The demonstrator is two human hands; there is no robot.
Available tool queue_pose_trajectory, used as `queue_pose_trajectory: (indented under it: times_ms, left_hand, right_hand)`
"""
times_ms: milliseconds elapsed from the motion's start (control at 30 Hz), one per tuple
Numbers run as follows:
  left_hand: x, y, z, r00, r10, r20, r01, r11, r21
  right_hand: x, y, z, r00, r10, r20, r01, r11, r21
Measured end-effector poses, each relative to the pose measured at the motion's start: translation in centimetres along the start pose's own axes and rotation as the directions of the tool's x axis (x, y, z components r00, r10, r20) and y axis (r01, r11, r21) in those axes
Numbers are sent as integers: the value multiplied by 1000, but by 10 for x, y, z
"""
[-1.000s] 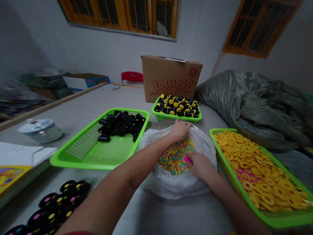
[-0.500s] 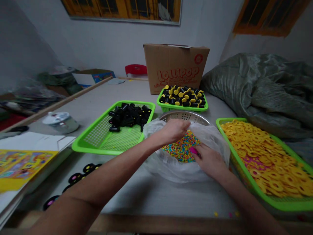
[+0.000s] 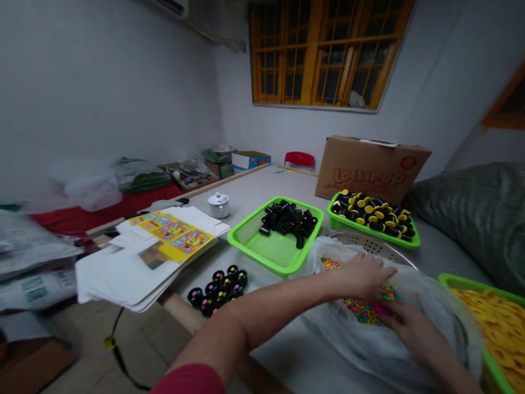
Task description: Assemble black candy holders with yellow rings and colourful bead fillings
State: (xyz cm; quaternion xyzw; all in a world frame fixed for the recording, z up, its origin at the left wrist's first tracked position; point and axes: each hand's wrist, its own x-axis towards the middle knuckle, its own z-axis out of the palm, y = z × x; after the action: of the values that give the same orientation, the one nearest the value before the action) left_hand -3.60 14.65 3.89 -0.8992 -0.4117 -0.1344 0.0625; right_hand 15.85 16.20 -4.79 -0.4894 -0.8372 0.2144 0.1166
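A white plastic bag (image 3: 340,342) lies open inside a perforated metal colander (image 3: 369,243), holding tiny multicoloured balls (image 3: 361,309). My left hand (image 3: 363,276) hovers over the balls with its fingers apart and palm down; nothing shows in it, though its underside is hidden. Low at the bag's right side, my right hand (image 3: 414,331) is closed on a small pink and dark piece, mostly covered by the fingers and blurred. Left of the bag, several round black cups (image 3: 221,295) with coloured bits inside stand grouped on the table.
Green baskets hold black cylinders (image 3: 287,219), yellow-capped black cylinders (image 3: 373,213) and yellow rings (image 3: 498,323). Flat printed card sheets (image 3: 164,241) overhang the table's left edge. A lidded white pot (image 3: 219,205) stands behind them. A cardboard box (image 3: 369,169) and dark sack (image 3: 471,213) stand behind.
The view has swung left, so everything sits further right. My left hand has loosened from closed fingers to spread ones. My right hand stays at the balls with the pink and dark piece.
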Motion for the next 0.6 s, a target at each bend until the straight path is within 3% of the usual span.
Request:
queue_pose_trajectory:
  times_ms: [100,167,200,300,333,433,533,600]
  left_hand:
    - [-35,-9,-32,1000,-17,-7,16,991,-129]
    - [-55,-24,-48,987,-157,-34,144,958,-246]
    - [-62,-33,-54,961,-273,-46,247,922,-299]
    - [-68,-66,-68,829,-558,-43,505,779,-371]
    - [-66,-77,-72,800,-598,-45,543,755,-367]
    - [-51,-110,-77,769,-636,-66,586,742,-327]
    - [-23,-146,-72,740,-670,-57,633,723,-278]
    - [2,-173,-62,725,-688,-31,661,708,-249]
  right_hand:
    - [1,-3,-2,998,55,21,-56,995,79]
    - [1,-8,-6,996,89,32,-92,990,110]
    - [1,-11,-7,995,95,28,-98,988,115]
    - [-2,-19,-10,997,65,-37,-60,992,111]
    - [-4,-21,-9,996,52,-74,-43,993,109]
    - [-7,-28,-9,988,29,-151,-8,990,141]
    - [-4,-40,-22,992,-86,-91,102,978,184]
    - [5,-50,-44,983,-184,-29,186,966,181]
